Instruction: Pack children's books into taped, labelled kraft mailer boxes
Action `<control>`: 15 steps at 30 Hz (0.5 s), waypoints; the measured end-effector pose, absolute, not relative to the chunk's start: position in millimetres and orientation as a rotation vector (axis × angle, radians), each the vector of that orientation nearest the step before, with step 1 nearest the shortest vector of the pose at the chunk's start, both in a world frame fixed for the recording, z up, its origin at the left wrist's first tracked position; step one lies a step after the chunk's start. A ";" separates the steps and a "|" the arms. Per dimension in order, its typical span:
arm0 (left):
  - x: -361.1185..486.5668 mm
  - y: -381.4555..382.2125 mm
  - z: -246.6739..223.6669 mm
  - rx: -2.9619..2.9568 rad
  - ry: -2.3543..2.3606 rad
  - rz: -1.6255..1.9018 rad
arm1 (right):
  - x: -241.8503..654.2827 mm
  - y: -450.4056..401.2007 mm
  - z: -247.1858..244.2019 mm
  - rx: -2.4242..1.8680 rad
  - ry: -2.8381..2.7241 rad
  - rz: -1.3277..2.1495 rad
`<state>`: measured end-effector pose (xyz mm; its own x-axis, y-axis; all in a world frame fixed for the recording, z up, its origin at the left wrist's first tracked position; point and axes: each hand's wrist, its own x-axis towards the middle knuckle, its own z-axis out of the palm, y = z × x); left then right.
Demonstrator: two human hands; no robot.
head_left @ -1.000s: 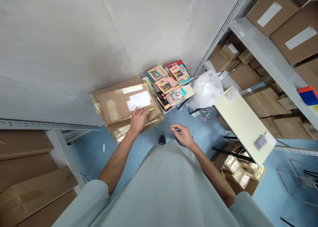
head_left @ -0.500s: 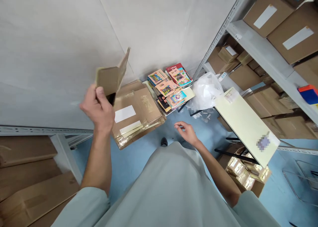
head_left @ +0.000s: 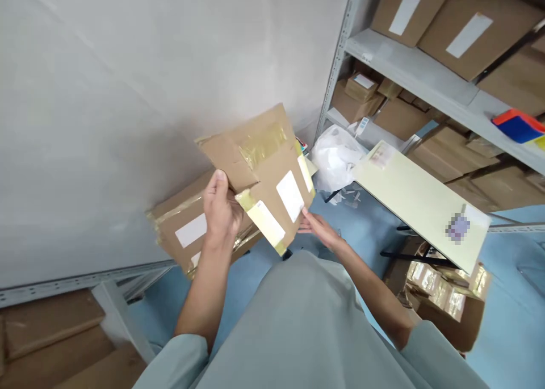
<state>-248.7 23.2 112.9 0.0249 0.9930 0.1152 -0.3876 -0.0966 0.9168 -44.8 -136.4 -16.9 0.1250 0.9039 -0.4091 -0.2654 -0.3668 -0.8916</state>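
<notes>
A flattened cardboard box (head_left: 272, 170) with tape strips and white labels is held up in front of me, tilted. My left hand (head_left: 222, 210) grips its left edge, thumb on top and fingers underneath. At the lower right edge, my right hand (head_left: 319, 230) pinches the same box, its thumb against a white label and its fingers behind. Below and to the left lies a stack of flattened cardboard (head_left: 176, 216), partly covered by the held box and my left hand. Only a sliver of the books (head_left: 302, 145) shows past the held box.
A white plastic bag (head_left: 336, 156) sits beside a pale narrow table (head_left: 417, 201) on the right. Shelves (head_left: 409, 74) of labelled boxes line the right side, and more boxes (head_left: 55, 343) fill a rack at lower left. An open carton (head_left: 455, 321) stands on the blue floor.
The flattened cardboard has swung from the left toward my middle and now faces up, covering most of the books. My right hand has come up and taken hold of its edge.
</notes>
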 end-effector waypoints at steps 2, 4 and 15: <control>-213.3 15.9 108.7 1.048 0.816 1.305 | -27.1 -144.5 -18.1 -1.244 -0.499 1.486; -173.5 8.2 104.3 1.077 0.786 1.229 | -0.6 -155.3 -20.2 -1.159 -0.359 1.425; 88.6 -58.1 95.1 1.157 0.561 0.807 | 209.3 -270.1 -54.7 -1.152 0.065 0.844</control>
